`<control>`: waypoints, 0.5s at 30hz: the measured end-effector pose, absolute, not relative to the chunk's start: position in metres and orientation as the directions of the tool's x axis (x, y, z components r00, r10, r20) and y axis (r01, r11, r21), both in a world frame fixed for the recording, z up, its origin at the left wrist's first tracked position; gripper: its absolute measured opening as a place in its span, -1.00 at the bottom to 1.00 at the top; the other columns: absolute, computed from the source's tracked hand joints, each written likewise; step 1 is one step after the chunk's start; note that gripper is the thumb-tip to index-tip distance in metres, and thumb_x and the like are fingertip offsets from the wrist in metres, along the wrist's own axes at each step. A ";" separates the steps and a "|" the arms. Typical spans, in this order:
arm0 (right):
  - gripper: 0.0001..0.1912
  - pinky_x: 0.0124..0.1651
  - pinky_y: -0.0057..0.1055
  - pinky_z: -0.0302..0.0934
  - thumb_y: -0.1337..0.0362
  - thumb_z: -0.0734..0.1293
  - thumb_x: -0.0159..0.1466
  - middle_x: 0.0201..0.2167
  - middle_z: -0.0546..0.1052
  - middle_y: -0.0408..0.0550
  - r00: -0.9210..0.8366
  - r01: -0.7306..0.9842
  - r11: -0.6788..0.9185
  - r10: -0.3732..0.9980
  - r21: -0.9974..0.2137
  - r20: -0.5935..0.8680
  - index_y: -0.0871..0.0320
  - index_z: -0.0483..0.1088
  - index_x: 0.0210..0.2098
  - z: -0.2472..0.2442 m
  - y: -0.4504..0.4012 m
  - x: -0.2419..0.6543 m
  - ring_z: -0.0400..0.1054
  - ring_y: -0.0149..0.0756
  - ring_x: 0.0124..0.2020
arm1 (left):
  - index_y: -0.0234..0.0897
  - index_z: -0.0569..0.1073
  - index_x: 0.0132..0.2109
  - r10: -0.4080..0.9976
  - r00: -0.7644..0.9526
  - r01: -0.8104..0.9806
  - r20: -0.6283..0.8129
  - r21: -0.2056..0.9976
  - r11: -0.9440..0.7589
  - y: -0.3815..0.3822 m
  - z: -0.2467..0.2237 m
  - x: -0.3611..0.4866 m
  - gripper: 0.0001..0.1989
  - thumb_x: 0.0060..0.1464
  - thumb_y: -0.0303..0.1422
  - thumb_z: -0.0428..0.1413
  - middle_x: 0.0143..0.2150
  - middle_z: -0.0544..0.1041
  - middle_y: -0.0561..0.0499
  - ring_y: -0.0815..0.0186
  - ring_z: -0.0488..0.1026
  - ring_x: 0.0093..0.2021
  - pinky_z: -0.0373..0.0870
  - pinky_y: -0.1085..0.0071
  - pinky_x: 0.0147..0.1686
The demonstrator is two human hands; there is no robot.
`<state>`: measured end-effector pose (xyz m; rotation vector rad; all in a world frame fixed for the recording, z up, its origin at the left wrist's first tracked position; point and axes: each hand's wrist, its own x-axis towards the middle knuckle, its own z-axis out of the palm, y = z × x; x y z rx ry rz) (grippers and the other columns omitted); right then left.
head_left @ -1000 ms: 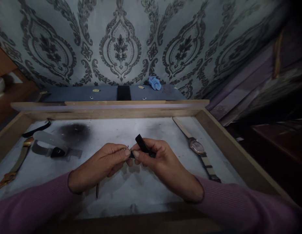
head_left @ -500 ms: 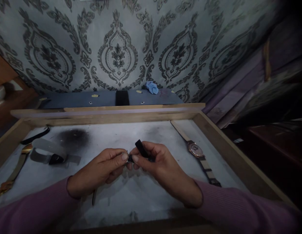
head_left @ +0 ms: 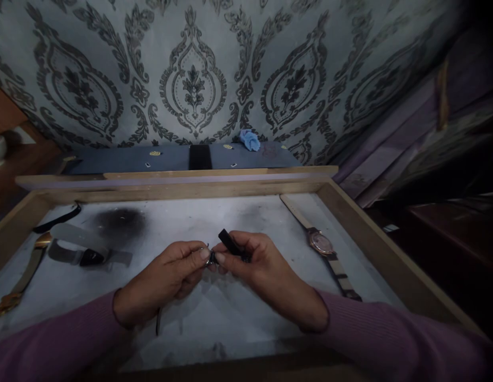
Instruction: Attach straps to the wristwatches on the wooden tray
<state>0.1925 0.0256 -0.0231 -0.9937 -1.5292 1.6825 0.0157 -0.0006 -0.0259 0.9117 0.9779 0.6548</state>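
In the middle of the head view, my left hand [head_left: 172, 273] pinches a small dark, shiny metal piece [head_left: 210, 258] between thumb and fingers. My right hand [head_left: 264, 273] closes on a black strap [head_left: 229, 242], whose flat end sticks up past the fingers. The fingertips of both hands meet at the small piece, and its details are hidden by them. Right of my hands lies a watch [head_left: 321, 243] with a round face and a light and dark strap.
A wooden-framed tray [head_left: 182, 192] surrounds my hands. At its left lie a gold-coloured watch [head_left: 31, 265], a black strap [head_left: 59, 218] and a grey-banded watch [head_left: 92, 258]. A blue crumpled cloth [head_left: 250, 140] rests behind the tray, near the patterned wall.
The view has shifted slightly. Both hands keep nearly the same hold, and the black strap's end has tipped a little to the left.
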 end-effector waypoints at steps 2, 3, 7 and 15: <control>-0.91 -0.34 -0.44 0.19 0.34 0.34 0.18 -0.56 0.39 -0.20 -0.506 0.032 -0.083 0.858 -0.996 -0.088 0.22 0.43 -0.45 -0.023 0.025 0.192 0.27 -0.44 -0.47 | -0.26 0.29 -0.42 0.806 0.428 -0.092 -0.410 0.867 0.490 0.000 -0.025 0.016 -0.67 0.11 -0.11 0.10 -0.67 0.06 0.27 0.52 -0.15 -0.67 -0.19 0.55 -0.71; -0.90 -0.34 -0.44 0.19 0.34 0.34 0.18 -0.56 0.38 -0.20 -0.506 0.038 -0.071 0.859 -0.997 -0.080 0.22 0.42 -0.45 -0.022 0.025 0.192 0.27 -0.43 -0.47 | -0.27 0.30 -0.40 0.803 0.434 -0.099 -0.407 0.865 0.492 0.000 -0.025 0.016 -0.68 0.10 -0.11 0.12 -0.67 0.05 0.28 0.52 -0.15 -0.68 -0.18 0.56 -0.71; -0.90 -0.36 -0.44 0.15 0.31 0.33 0.19 -0.56 0.37 -0.20 -0.506 0.056 -0.048 0.860 -0.997 -0.070 0.21 0.41 -0.44 -0.021 0.024 0.192 0.24 -0.43 -0.47 | -0.28 0.35 -0.29 0.792 0.465 -0.098 -0.397 0.866 0.491 0.001 -0.021 0.017 -0.75 0.07 -0.19 0.17 -0.68 0.05 0.30 0.53 -0.14 -0.68 -0.16 0.57 -0.71; -0.87 -0.37 -0.43 0.12 0.27 0.34 0.19 -0.55 0.36 -0.18 -0.488 0.057 -0.036 0.871 -0.998 -0.060 0.19 0.39 -0.44 -0.022 0.024 0.191 0.22 -0.40 -0.45 | -0.27 0.34 -0.27 0.803 0.440 -0.130 -0.403 0.856 0.501 -0.002 -0.021 0.016 -0.74 0.07 -0.19 0.19 -0.68 0.04 0.32 0.55 -0.14 -0.69 -0.14 0.59 -0.70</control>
